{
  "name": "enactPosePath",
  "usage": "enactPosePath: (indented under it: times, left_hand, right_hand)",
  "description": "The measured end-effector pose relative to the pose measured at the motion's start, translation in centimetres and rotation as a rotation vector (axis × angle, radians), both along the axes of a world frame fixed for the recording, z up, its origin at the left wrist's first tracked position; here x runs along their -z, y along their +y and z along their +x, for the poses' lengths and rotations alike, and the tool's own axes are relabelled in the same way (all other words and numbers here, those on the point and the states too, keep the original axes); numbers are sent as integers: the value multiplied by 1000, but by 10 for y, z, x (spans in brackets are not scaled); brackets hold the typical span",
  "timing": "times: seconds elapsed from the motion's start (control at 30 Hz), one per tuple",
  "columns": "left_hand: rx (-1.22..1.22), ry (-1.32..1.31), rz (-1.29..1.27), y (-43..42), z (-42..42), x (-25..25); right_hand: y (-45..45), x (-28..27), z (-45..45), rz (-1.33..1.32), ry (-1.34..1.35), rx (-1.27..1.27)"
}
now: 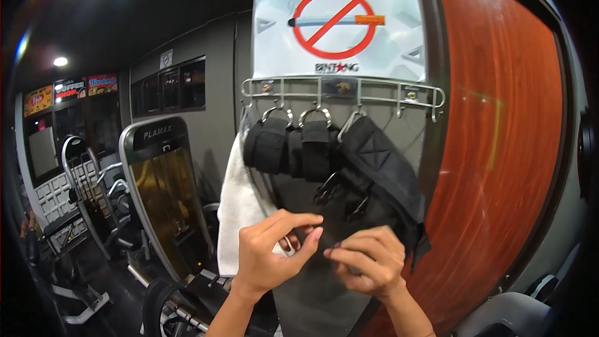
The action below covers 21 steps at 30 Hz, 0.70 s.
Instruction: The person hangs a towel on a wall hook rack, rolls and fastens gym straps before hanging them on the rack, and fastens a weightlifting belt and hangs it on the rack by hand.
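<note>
Two black plastic buckle parts [357, 208] hang at twelve o'clock; my left grip [271, 249] is slightly spread, right grip [374, 261] curled, pinch indeterminable. Support straps from below.

White towel [234, 231], 2 black cuffs [320, 150], black strap [393, 171] with stitched X; red-ringed white sign [399, 43], streaked reddish-brown panel [499, 150]

- A white wire hook rack [339, 88] runs across the grey wall, with small plaques along its frame.
- A white towel [234, 206] hangs at its left end.
- Two black cuff straps [268, 146] hang side by side next to it, each by a metal ring.
- Right of these, a wide black strap [382, 157] hangs from a metal clip, slanting down rightward.
</note>
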<state>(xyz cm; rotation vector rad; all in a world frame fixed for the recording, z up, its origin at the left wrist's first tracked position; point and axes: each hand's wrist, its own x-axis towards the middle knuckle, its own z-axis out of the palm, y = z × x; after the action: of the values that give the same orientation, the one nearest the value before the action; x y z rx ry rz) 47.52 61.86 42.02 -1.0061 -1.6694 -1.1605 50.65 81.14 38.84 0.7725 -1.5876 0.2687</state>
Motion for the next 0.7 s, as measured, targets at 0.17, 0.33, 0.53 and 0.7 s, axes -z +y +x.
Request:
enactPosePath:
  times: [0.17, 0.33, 0.53, 0.7]
  left_hand:
    - [-19, -303, -8, -61, 9, 48]
    - [-158, -546, 69, -129, 9, 120]
    - [-331, -928, 114, -213, 30, 204]
    - [-416, -1038, 186, -264, 55, 262]
  right_hand:
    - [-57, 50, -8, 21, -336, -265]
    - [-128, 120, -29, -95, -728, -506]
    - [-202, 191, -44, -252, -1382, -598]
    - [-257, 260, -39, -271, -1713, -618]
